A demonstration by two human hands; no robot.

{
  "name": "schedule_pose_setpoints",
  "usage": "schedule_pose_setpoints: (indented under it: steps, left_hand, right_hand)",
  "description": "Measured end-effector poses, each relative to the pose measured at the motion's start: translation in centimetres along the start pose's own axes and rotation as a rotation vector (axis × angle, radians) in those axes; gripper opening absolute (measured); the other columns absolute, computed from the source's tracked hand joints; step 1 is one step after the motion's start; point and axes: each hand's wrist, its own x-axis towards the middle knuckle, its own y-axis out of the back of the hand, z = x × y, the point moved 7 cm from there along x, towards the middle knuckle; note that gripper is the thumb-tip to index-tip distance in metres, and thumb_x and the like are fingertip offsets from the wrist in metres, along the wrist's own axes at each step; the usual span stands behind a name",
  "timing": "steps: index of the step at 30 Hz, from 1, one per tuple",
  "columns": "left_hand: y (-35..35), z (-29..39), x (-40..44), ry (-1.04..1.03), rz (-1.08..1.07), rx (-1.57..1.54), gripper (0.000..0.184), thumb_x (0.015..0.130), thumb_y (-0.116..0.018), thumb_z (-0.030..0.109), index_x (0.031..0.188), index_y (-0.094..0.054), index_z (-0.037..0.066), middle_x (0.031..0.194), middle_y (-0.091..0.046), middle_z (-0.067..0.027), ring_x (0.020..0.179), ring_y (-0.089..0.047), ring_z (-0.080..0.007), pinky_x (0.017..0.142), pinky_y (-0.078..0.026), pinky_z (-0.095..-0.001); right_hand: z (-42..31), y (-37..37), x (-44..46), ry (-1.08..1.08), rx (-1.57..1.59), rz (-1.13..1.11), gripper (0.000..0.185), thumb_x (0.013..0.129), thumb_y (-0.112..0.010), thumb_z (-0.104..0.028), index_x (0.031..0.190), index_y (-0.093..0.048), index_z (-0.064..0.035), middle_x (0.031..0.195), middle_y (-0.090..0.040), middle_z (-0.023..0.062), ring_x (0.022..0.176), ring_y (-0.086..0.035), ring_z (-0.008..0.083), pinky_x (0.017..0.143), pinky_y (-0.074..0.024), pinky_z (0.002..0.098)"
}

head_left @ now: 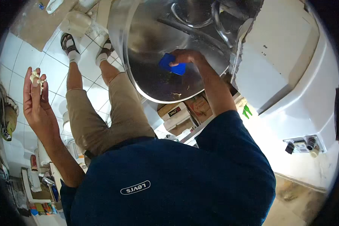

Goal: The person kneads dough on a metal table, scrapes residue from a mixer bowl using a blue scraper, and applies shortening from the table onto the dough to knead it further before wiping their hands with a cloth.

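My right hand reaches into a round-edged stainless steel sink, with its fingers closed on a flat blue piece, perhaps a sponge or scraper. That blue piece is low against the sink floor. Small green specks and thin pale scraps lie on the metal near it. Off to the left, above the floor, my raised left hand pinches pale, lumpy food scraps between thumb and fingertips. Their exact kind cannot be made out.
A curved metal faucet stands at the far side of the sink. Cardboard boxes sit below its near edge. A white counter lies to the right, with a wall socket below. Shelves with goods stand at lower left.
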Motion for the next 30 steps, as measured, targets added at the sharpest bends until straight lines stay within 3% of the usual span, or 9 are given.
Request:
schedule_pose_setpoints:
  steps: [2, 5, 8, 11, 14, 17, 20, 27, 30]
  left_hand:
    - [-0.5, -0.5, 0.6, 0.033, -0.011, 0.012, 0.045, 0.104, -0.051, 0.01, 0.145, -0.044, -0.007, 0.144, -0.051, -0.0222, 0.131, -0.054, -0.0248, 0.113, -0.044, -0.0343]
    - [-1.4, -0.4, 0.3, -0.017, -0.037, 0.074, 0.043, 0.103, -0.053, 0.012, 0.144, -0.048, -0.003, 0.139, -0.057, -0.0202, 0.123, -0.059, -0.021, 0.108, -0.047, -0.0317]
    - [-2.5, -0.2, 0.1, -0.002, -0.084, 0.014, 0.043, 0.103, -0.055, 0.012, 0.143, -0.049, -0.003, 0.137, -0.058, -0.0196, 0.122, -0.06, -0.0205, 0.108, -0.048, -0.0319]
    - [-3.4, -0.6, 0.0, 0.028, -0.104, 0.041, 0.045, 0.104, -0.053, 0.01, 0.144, -0.045, -0.006, 0.142, -0.053, -0.0219, 0.127, -0.057, -0.0233, 0.111, -0.046, -0.032]
    - [-4.2, -1.0, -0.2, 0.035, -0.127, 0.048, 0.045, 0.103, -0.053, 0.01, 0.144, -0.046, -0.005, 0.142, -0.054, -0.0209, 0.126, -0.057, -0.0231, 0.11, -0.046, -0.0317]
    - [-4.2, -1.8, -0.3, 0.04, -0.142, 0.059, 0.045, 0.104, -0.053, 0.01, 0.145, -0.045, -0.005, 0.141, -0.054, -0.0212, 0.126, -0.057, -0.0229, 0.11, -0.047, -0.0314]
    - [-4.8, -1.1, -0.7, 0.04, -0.135, 0.069, 0.044, 0.104, -0.053, 0.01, 0.145, -0.045, -0.005, 0.142, -0.053, -0.0218, 0.126, -0.057, -0.0231, 0.11, -0.046, -0.0317]
    - [-4.4, -0.2, -0.2, -0.052, -0.189, 0.035, 0.043, 0.103, -0.055, 0.01, 0.142, -0.048, -0.006, 0.135, -0.059, -0.0206, 0.12, -0.062, -0.0201, 0.106, -0.05, -0.0303]
    - [-3.7, -0.5, 0.1, -0.035, -0.197, 0.017, 0.044, 0.102, -0.055, 0.01, 0.143, -0.048, -0.005, 0.135, -0.059, -0.0204, 0.12, -0.061, -0.0204, 0.106, -0.05, -0.0305]
  right_hand:
    - [0.5, 0.0, -0.4, 0.033, 0.12, 0.143, 0.063, 0.088, -0.071, -0.042, 0.14, -0.054, -0.0095, 0.129, -0.064, 0.0172, 0.107, -0.067, 0.0323, 0.096, -0.0522, 0.0541]
    - [1.0, -0.2, -1.6, -0.213, 0.457, 0.272, 0.061, 0.089, -0.069, -0.041, 0.137, -0.055, -0.0078, 0.122, -0.067, 0.0169, 0.098, -0.07, 0.0308, 0.091, -0.0554, 0.0539]
    - [-0.3, 1.5, -2.9, -0.131, 0.426, 0.319, 0.056, 0.088, -0.061, -0.035, 0.134, -0.058, -0.0044, 0.128, -0.064, 0.021, 0.114, -0.066, 0.0342, 0.1, -0.0515, 0.0506]
    - [1.5, 2.6, -1.7, -0.289, -0.111, 0.313, 0.054, 0.085, -0.059, -0.029, 0.132, -0.058, -0.0029, 0.126, -0.065, 0.0206, 0.115, -0.065, 0.0365, 0.099, -0.053, 0.0515]
    - [3.2, 1.4, -0.1, -0.244, -0.157, 0.338, 0.053, 0.084, -0.059, -0.029, 0.13, -0.06, -0.0016, 0.122, -0.068, 0.0204, 0.114, -0.066, 0.0372, 0.097, -0.0535, 0.0529]
    - [1.9, 1.1, -0.4, -0.286, -0.14, 0.23, 0.052, 0.083, -0.06, -0.026, 0.129, -0.06, -0.0011, 0.121, -0.068, 0.0209, 0.112, -0.067, 0.0365, 0.097, -0.0535, 0.0521]
    - [1.3, -1.3, 0.2, -0.264, 0.094, 0.317, 0.052, 0.081, -0.061, -0.024, 0.13, -0.061, -0.0065, 0.122, -0.068, 0.0208, 0.108, -0.068, 0.037, 0.093, -0.0549, 0.0465]
    - [-4.8, -2.2, -3.2, -0.062, 0.075, 0.445, 0.055, 0.083, -0.063, -0.022, 0.135, -0.055, -0.0046, 0.12, -0.067, 0.0226, 0.111, -0.066, 0.038, 0.096, -0.0526, 0.047]
    - [-5.6, -3.1, -3.2, -0.09, 0.084, 0.375, 0.053, 0.085, -0.064, -0.022, 0.135, -0.055, -0.0037, 0.118, -0.067, 0.023, 0.109, -0.066, 0.0378, 0.095, -0.0532, 0.047]
